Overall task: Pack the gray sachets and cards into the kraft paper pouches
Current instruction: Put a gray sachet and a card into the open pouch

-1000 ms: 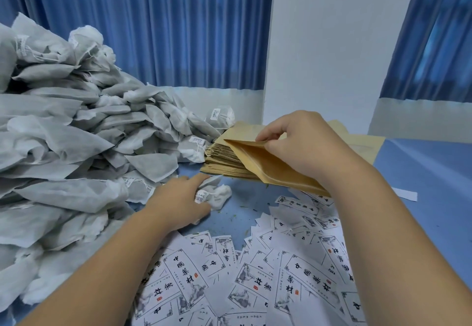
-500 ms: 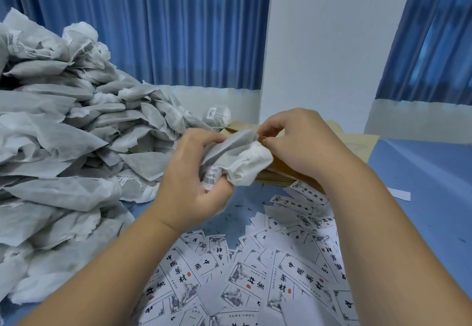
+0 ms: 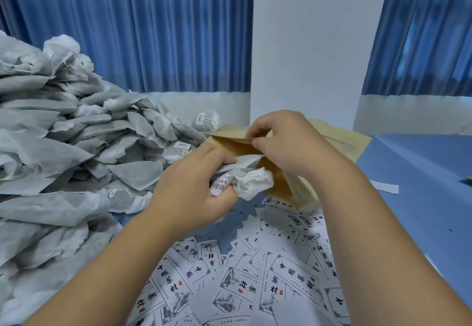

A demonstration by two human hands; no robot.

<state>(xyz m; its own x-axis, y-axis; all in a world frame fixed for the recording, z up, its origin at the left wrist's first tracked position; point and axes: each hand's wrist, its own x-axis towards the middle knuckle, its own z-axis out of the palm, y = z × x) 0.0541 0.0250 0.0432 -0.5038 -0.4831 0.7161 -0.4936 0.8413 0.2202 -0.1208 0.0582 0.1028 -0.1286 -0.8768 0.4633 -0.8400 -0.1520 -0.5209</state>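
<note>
My left hand (image 3: 194, 188) grips a crumpled gray sachet (image 3: 251, 181) with a barcode tag, its front end pushed into the mouth of a kraft paper pouch (image 3: 237, 147). My right hand (image 3: 286, 144) pinches the pouch's upper lip between thumb and forefinger and holds it open above the table. A big heap of gray sachets (image 3: 63, 152) fills the left side. Printed cards (image 3: 255, 277) lie scattered on the blue table in front of me.
More flat kraft pouches (image 3: 350, 142) lie behind my right hand. A white pillar (image 3: 306, 45) and blue curtains stand at the back. A small white slip (image 3: 385, 186) lies on the blue table (image 3: 421, 172) at the right.
My left hand picked a sachet off the table, lifted it to the pouch, and now its end is inside the pouch mouth. My right hand kept holding the pouch open.
</note>
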